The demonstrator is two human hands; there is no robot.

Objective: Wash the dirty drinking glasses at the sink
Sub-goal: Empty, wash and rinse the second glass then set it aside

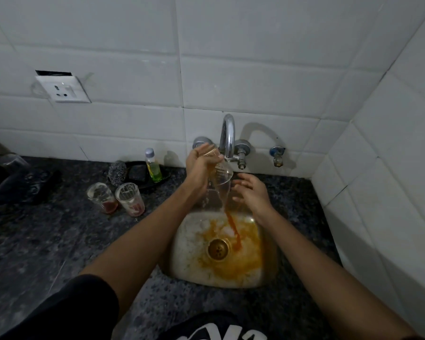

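A clear drinking glass (220, 177) is tipped mouth-down over the sink (268, 266), just below the spout of the chrome tap (227, 136). An orange-red stream (233, 229) runs from its lower rim into the basin and lands just right of the brass drain (218, 249), where an orange stain spreads across the steel floor.

The left hand (199, 168) grips the glass near its base, fingers curled round it, just left of the tap's spout. The right hand (252, 193) hovers just right of the glass's mouth with its fingers spread and relaxed, holding nothing; whether the fingertips touch the glass cannot be told.

Left of the tap, on the dark speckled counter (59, 241), stand two more dirty glasses side by side, upright, the left glass (101, 197) and the right glass (130, 200), each with reddish dregs at the bottom. Behind them, nearer the wall and still left of the tap, a black tray (166, 177) holds a small bottle of green liquid (153, 165) and a dark block, with a steel scrubber (117, 173) at its left end. A second, smaller valve (277, 155) sits on the wall right of the tap. Far to the tap's upper left, a white wall socket (63, 89) is set in the tiles.
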